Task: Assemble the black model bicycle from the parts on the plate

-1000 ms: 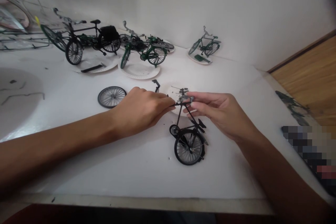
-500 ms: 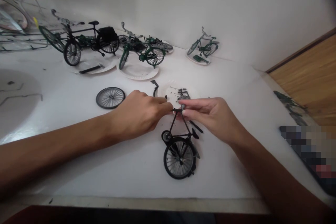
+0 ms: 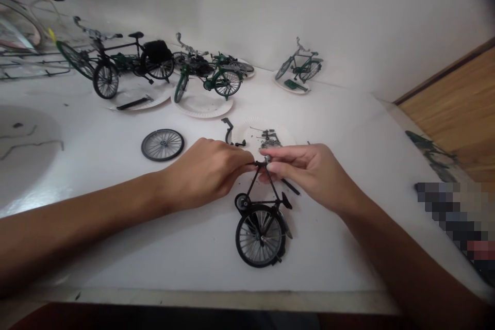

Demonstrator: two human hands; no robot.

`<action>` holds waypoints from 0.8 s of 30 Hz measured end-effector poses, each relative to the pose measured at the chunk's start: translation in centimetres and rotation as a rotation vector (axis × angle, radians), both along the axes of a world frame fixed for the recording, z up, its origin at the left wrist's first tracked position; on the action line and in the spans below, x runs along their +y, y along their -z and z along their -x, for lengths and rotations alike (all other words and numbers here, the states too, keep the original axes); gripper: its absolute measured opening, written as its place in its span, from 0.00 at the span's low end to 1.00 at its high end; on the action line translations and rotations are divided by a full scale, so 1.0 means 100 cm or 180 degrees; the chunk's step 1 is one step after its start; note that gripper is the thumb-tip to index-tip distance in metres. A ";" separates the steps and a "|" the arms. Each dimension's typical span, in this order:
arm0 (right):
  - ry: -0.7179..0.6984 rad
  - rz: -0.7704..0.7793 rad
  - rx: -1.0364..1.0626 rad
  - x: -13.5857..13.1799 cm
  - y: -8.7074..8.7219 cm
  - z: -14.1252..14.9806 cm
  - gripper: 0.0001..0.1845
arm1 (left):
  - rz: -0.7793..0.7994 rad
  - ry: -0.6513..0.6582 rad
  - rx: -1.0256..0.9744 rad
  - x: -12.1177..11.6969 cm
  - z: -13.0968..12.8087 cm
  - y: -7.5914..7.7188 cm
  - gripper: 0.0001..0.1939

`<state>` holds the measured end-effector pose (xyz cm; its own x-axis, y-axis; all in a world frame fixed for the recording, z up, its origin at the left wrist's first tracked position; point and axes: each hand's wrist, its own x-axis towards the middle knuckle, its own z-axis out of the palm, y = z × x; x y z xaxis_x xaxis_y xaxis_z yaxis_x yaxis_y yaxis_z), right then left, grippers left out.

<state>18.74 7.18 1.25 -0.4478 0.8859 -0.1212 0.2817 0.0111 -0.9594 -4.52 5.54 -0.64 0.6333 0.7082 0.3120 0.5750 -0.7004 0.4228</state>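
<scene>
A black model bicycle frame (image 3: 254, 183) with its rear wheel (image 3: 260, 236) and saddle is held over the white table, front end pointing away from me. My left hand (image 3: 216, 167) pinches the front end of the frame from the left. From the right, my right hand (image 3: 305, 167) grips a small grey part (image 3: 267, 158) between thumb and fingers, against the head of the frame. The fingertips hide how the two parts meet. A loose spoked wheel (image 3: 163, 145) lies left of my left hand.
Behind my hands, a paper plate (image 3: 247, 126) holds small grey parts, with a curved black part (image 3: 228, 130) beside it. Further back stand a black model bicycle (image 3: 133, 59) and green model bicycles (image 3: 211, 75) on plates. A pixelated object (image 3: 456, 227) lies at the right edge.
The bicycle's rear wheel has swung slightly left and toward me. Both hands keep their grip at the frame's front end, the small grey part tilting a little.
</scene>
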 end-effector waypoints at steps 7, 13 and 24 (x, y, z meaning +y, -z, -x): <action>-0.0137 0.0117 -0.0075 0.000 0.001 0.000 0.18 | 0.0124 0.0119 -0.0158 0.000 0.000 0.000 0.12; 0.0126 -0.0571 -0.0089 0.002 0.005 0.001 0.14 | -0.0122 -0.0059 -0.0004 0.001 0.001 -0.002 0.17; 0.1085 -0.1709 -0.0464 0.026 0.009 -0.021 0.08 | 0.0798 0.0188 -0.0136 -0.001 -0.001 -0.009 0.21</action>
<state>20.85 9.82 0.40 -0.1433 0.9296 0.3396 0.4810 0.3653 -0.7970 -4.40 5.40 0.27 0.6659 0.7290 0.1587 0.5141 -0.6025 0.6105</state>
